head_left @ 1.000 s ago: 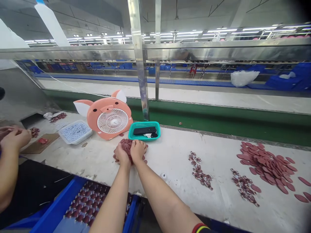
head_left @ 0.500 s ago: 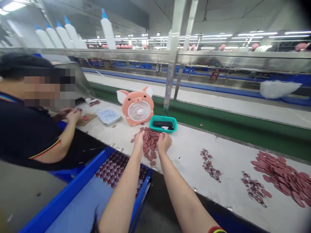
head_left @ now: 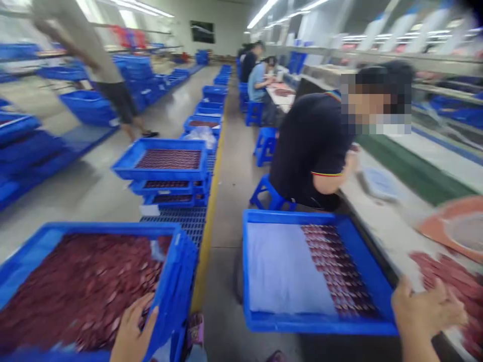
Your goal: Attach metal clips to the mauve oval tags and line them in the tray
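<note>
My left hand (head_left: pixel 134 327) reaches over the right side of a blue bin (head_left: pixel 109 227) at lower left, its fingers apart at the edge of a heap of dark red flat pieces (head_left: pixel 86 281). At the right, my right hand (head_left: pixel 428 309) is by the front edge of the white worktable (head_left: pixel 388 221), fingers apart and blurred, beside a pile of red oval discs (head_left: pixel 449 271). A blue tray (head_left: pixel 289 327) stands between my hands, with a pale sheet (head_left: pixel 283 271) and rows of small shiny dark red pieces (head_left: pixel 339 271).
A co-worker in a dark shirt (head_left: pixel 309 141) sits at the worktable beyond the tray. An orange fan (head_left: pixel 437 221) and a white container (head_left: pixel 379 183) are on the table. Stacked blue trays (head_left: pixel 162 173) stand on the left beside a yellow floor edge (head_left: pixel 211 236). Another person (head_left: pixel 101 65) stands farther left.
The view has swung left and down. My left hand has left the disc pile on the table and is now over the blue bin. My right hand remains near the discs.
</note>
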Demonstrator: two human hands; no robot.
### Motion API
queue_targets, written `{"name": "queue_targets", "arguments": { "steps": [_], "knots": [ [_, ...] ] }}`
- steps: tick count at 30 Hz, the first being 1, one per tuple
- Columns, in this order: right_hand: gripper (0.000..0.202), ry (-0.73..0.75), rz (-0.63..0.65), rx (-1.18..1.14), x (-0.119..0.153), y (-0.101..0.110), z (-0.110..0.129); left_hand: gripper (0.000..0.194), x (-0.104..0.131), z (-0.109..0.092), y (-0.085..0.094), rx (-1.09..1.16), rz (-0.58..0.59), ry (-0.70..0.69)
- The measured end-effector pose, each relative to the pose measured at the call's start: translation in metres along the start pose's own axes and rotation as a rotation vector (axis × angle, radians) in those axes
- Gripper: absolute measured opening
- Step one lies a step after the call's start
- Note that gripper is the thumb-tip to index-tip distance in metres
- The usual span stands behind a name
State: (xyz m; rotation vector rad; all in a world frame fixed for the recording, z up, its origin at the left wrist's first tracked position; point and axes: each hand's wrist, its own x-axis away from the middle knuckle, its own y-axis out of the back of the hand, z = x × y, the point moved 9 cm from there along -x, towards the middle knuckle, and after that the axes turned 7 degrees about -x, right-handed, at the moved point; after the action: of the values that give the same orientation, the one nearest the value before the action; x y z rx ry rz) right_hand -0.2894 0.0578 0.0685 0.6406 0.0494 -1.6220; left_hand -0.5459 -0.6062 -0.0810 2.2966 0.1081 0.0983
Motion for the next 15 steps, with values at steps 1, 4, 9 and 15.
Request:
{"name": "queue_targets", "arguments": {
  "steps": [1, 4, 9, 15],
  "knots": [
    [0.053, 0.107, 0.131, -0.025, 0.04, -0.043, 0.028, 0.041, -0.013, 0.035, 0.032, -0.054, -0.078, 0.046],
    [0.064, 0.398, 0.606, -0.152, 0.223, -0.168, 0.117, 0.051, -0.041, 0.122, 0.087, -0.197, -0.213, 0.193],
    [0.045, 0.779, 1.45, -0.284, 0.579, -0.301, 0.241, 0.072, -0.084, 0.22, 0.096, -0.355, -0.221, 0.394],
    [0.054, 0.82, 1.849, -0.118, 0.78, -0.393, 0.263, 0.077, -0.175, 0.305, 0.106, -0.456, -0.167, 0.529]
  ]
}}
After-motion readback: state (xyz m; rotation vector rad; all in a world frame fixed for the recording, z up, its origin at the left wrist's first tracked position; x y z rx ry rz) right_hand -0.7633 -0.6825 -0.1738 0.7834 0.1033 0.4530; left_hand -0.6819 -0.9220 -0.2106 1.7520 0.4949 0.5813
